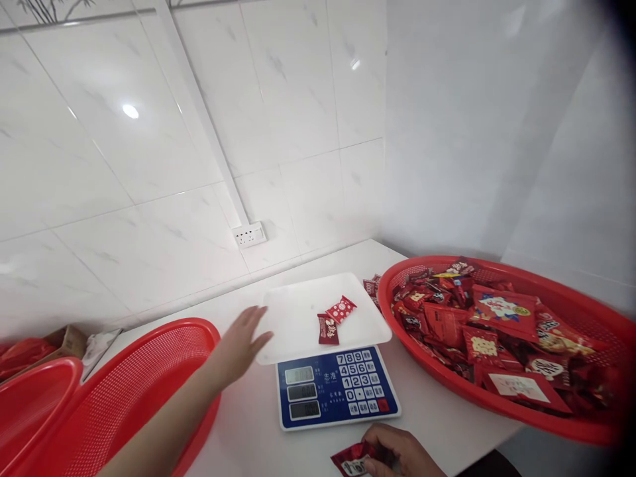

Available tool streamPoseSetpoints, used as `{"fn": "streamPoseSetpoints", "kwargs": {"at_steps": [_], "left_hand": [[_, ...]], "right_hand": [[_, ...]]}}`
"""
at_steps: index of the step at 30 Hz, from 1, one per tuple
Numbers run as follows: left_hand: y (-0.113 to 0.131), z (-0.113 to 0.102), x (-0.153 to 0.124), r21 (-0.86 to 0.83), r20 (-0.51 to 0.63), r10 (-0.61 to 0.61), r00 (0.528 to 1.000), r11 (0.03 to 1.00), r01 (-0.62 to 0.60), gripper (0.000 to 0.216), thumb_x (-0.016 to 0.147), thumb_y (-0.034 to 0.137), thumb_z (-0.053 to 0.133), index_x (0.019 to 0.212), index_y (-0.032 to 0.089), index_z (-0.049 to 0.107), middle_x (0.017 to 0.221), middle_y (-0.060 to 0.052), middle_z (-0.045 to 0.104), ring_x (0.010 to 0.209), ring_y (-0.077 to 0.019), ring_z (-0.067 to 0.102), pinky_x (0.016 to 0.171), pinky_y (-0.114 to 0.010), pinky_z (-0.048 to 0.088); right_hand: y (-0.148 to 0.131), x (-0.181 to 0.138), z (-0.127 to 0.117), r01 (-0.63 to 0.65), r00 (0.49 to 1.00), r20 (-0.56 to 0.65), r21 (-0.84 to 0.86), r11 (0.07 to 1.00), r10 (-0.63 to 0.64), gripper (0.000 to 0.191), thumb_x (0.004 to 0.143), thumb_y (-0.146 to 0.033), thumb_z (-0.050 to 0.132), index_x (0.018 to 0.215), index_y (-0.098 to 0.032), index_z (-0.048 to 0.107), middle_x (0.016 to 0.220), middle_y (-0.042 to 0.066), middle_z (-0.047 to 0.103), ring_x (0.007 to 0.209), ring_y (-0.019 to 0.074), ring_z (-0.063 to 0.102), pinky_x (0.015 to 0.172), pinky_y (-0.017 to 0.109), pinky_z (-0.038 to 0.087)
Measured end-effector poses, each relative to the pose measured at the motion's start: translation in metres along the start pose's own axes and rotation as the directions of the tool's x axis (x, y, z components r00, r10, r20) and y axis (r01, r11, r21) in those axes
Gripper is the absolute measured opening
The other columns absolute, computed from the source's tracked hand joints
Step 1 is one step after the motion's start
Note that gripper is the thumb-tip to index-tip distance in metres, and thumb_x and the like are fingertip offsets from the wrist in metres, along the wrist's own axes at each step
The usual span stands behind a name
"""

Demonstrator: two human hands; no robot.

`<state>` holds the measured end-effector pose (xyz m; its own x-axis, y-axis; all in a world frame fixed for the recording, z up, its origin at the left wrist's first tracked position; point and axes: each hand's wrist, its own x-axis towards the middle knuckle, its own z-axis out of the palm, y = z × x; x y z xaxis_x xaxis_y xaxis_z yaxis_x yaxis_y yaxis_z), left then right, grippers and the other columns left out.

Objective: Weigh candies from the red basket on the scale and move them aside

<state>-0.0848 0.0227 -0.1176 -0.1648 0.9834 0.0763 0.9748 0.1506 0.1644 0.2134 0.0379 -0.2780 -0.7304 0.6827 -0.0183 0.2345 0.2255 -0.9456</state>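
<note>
Far left, cut off by the frame, we see a red tub (34,397), with a red bag (22,351) and a cardboard box (69,339) behind it. Next is a red mesh basket (149,384) on the white desk (248,424). The left forearm crosses its rim.

The left hand (243,344) is released, palm down and fingers straight. Its fingertips are right at the left edge of the white tray (298,305) on the scale (338,387). We cannot tell if they touch it. A wall socket (248,234) sits on the tiles above.

The scale's blue panel has a keypad and three displays, digits unreadable. Two candies lie on the tray, a dark red one (328,329) and a dotted red one (341,309), touching at a corner.

At the bottom edge, just in front of the scale, the right hand (397,454) is clenched on a red packet (350,462). The hand is partly cut off. A few loose packets (371,286) lie on the desk between the tray and the big basket (571,305) on the right. That basket is heaped with red snack packs (497,331).
</note>
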Motion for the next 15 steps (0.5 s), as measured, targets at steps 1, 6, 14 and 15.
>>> {"fn": "streamPoseSetpoints", "kwargs": {"at_steps": [1,6,14,15], "left_hand": [[0.021,0.007,0.010,-0.036,0.025,0.074,0.997,0.997,-0.073,0.058,0.088,0.051,0.032,0.139,0.022,0.030,0.145,-0.008,0.036,0.132,-0.0218,0.032,0.105,-0.039,0.030],[0.104,0.048,0.058,0.001,0.025,0.173,0.985,0.985,-0.173,0.064,0.087,0.056,0.027,0.136,0.016,0.033,0.136,-0.012,0.046,0.124,-0.0262,0.040,0.100,-0.038,0.034],[0.130,0.067,0.086,0.046,0.015,0.114,0.993,0.992,-0.114,0.036,0.087,0.046,0.037,0.105,0.018,0.049,0.107,-0.010,0.059,0.096,-0.0252,0.058,0.072,-0.035,0.046],[0.128,0.064,0.085,0.048,0.018,0.106,0.994,0.993,-0.106,0.033,0.087,0.046,0.038,0.104,0.019,0.048,0.105,-0.009,0.060,0.091,-0.0238,0.060,0.069,-0.033,0.045]], "right_hand": [[-0.001,0.000,0.000,-0.003,1.000,-0.008,-0.005,1.000,0.003,0.045,0.075,-0.060,0.049,0.074,-0.017,0.060,0.072,0.004,0.060,0.067,0.0149,0.050,0.061,0.025,0.038],[-0.002,-0.002,0.002,-0.003,1.000,-0.025,-0.025,1.000,0.002,0.048,0.076,-0.063,0.046,0.075,-0.017,0.060,0.070,0.003,0.059,0.065,0.0136,0.048,0.059,0.023,0.037],[-0.002,-0.002,0.003,-0.001,1.000,-0.026,0.002,1.000,0.001,0.052,0.073,-0.066,0.048,0.076,-0.016,0.061,0.072,0.003,0.058,0.065,0.0132,0.047,0.058,0.023,0.037],[-0.002,-0.002,0.003,-0.009,1.000,-0.024,0.009,1.000,0.010,0.052,0.072,-0.066,0.049,0.076,-0.016,0.061,0.071,0.003,0.058,0.065,0.0133,0.047,0.058,0.023,0.037]]}}
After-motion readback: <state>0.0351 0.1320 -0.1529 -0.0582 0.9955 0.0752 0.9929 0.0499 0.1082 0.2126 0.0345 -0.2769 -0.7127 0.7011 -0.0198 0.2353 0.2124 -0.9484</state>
